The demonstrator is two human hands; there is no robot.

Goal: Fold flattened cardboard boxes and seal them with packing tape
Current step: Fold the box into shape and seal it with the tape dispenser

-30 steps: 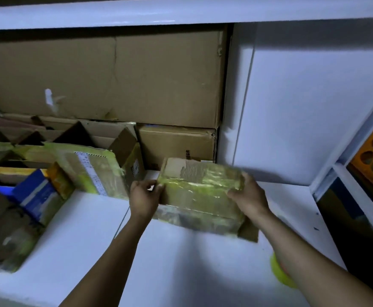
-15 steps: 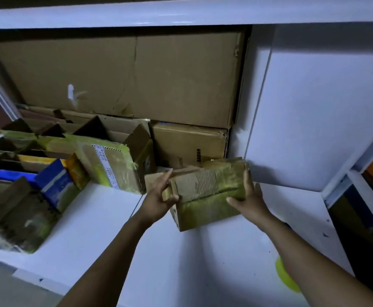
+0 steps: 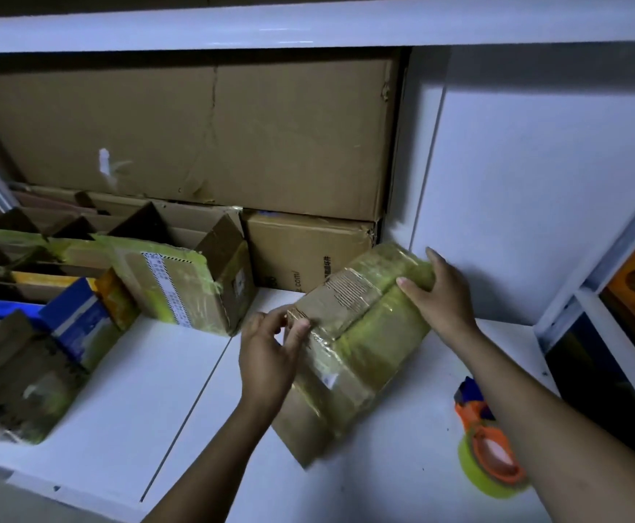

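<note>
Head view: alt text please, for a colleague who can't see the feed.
Both hands hold a tape-wrapped cardboard box askew over a white shelf: the left hand pinches its near-left corner, the right hand grips its far end. An orange tape dispenser lies on the shelf at right; more taped boxes stand at left.

The box (image 3: 361,334) sits tilted at the centre of the counter (image 3: 119,409), with the left hand (image 3: 266,356) at its near-left corner and the right hand (image 3: 440,296) on its far-right end. The tape dispenser (image 3: 489,447) lies on the counter right of the box, partly beneath the right forearm. A row of upright boxes (image 3: 180,285) stands at left; behind the box sits a carton (image 3: 308,254), with a larger carton (image 3: 195,134) above it.
</note>
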